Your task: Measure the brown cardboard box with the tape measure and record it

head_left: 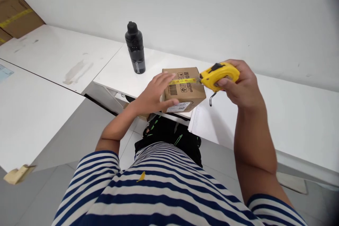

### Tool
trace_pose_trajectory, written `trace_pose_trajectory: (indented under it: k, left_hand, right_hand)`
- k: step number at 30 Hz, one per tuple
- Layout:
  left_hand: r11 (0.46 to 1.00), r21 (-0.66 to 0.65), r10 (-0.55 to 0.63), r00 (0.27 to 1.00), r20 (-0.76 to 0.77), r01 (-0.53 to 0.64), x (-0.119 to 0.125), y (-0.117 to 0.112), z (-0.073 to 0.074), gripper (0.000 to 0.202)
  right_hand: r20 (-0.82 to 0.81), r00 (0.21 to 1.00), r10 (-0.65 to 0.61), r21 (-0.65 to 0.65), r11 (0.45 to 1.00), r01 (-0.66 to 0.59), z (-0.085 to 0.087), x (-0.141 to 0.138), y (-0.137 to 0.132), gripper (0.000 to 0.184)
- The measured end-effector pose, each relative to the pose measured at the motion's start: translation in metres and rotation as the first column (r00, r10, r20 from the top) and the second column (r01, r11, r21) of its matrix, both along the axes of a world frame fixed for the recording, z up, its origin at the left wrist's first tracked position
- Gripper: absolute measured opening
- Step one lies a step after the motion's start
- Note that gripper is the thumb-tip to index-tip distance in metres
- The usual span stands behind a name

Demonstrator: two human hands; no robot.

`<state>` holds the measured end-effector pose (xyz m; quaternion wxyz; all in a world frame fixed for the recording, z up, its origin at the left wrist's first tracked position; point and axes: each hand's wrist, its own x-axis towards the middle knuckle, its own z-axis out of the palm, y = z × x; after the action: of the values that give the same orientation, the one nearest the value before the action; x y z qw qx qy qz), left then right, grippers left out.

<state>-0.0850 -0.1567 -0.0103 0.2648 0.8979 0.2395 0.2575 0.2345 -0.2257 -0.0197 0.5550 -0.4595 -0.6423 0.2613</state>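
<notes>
A small brown cardboard box [188, 92] with printed symbols, a barcode and a white label sits at the front edge of the white desk. My left hand [156, 93] grips the left side of this box, its thumb along the front and its fingers over the top. My right hand [246, 84] is closed around a yellow tape measure [221, 76] just right of the box. From the case a short yellow blade [185, 81] runs across the box top to my left fingers, which hide its end. A dark wrist strap hangs under the case.
A black water bottle [135, 49] stands upright behind and left of the box. White paper sheets [203, 122] lie on the desk [296, 113] to the right. Taped cartons [19, 16] are stacked at the far left, and a white wall [212, 14] rises behind.
</notes>
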Motion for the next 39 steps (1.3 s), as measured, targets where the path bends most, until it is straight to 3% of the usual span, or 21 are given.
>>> trace_pose_trajectory:
  k: [3, 7, 10, 12, 17, 21, 24, 27, 35, 39]
  left_hand:
    - [0.986, -0.099, 0.147, 0.981, 0.125, -0.135, 0.011, -0.022, 0.015, 0.071]
    - [0.973, -0.194, 0.155, 0.975, 0.157, -0.124, 0.018, -0.032, 0.025, 0.067]
    - [0.964, -0.249, 0.138, 0.977, 0.160, -0.095, 0.016, -0.030, 0.025, 0.060]
    - [0.945, -0.306, 0.164, 0.974, 0.154, -0.111, 0.011, -0.025, 0.023, 0.056]
    - [0.887, -0.425, 0.276, 0.944, 0.179, -0.179, -0.008, 0.008, 0.006, 0.053]
    - [0.840, -0.482, 0.320, 0.945, 0.069, -0.250, -0.004, 0.033, -0.014, 0.057]
    - [0.821, -0.443, 0.373, 0.926, -0.060, -0.360, 0.009, 0.036, -0.024, 0.062]
    - [0.817, -0.396, 0.400, 0.906, -0.136, -0.420, 0.017, 0.036, -0.029, 0.065]
    - [0.807, -0.476, 0.326, 0.936, -0.135, -0.349, 0.018, 0.048, -0.037, 0.066]
    - [0.839, -0.448, 0.308, 0.948, -0.079, -0.310, 0.017, 0.049, -0.038, 0.065]
  right_hand:
    - [0.266, 0.964, 0.010, 0.153, 0.987, -0.052, 0.028, -0.036, -0.008, 0.050]
    - [0.470, 0.879, 0.080, 0.261, 0.939, -0.225, 0.051, -0.067, -0.021, 0.062]
    - [0.568, 0.815, 0.117, 0.231, 0.927, -0.295, 0.058, -0.065, -0.027, 0.062]
    - [0.601, 0.791, 0.116, 0.184, 0.943, -0.277, 0.059, -0.052, -0.029, 0.056]
    - [0.425, 0.904, 0.046, -0.012, 0.999, -0.045, 0.052, 0.010, -0.025, 0.053]
    - [0.343, 0.939, 0.001, -0.232, 0.969, 0.084, 0.044, 0.046, -0.007, 0.054]
    - [0.329, 0.943, 0.044, -0.354, 0.932, 0.080, 0.040, 0.045, 0.007, 0.053]
    - [0.321, 0.941, 0.104, -0.385, 0.922, 0.030, 0.040, 0.036, 0.014, 0.054]
    - [0.302, 0.949, 0.093, -0.405, 0.913, 0.039, 0.032, 0.039, 0.011, 0.059]
    - [0.311, 0.946, 0.095, -0.378, 0.925, 0.032, 0.030, 0.037, 0.009, 0.055]
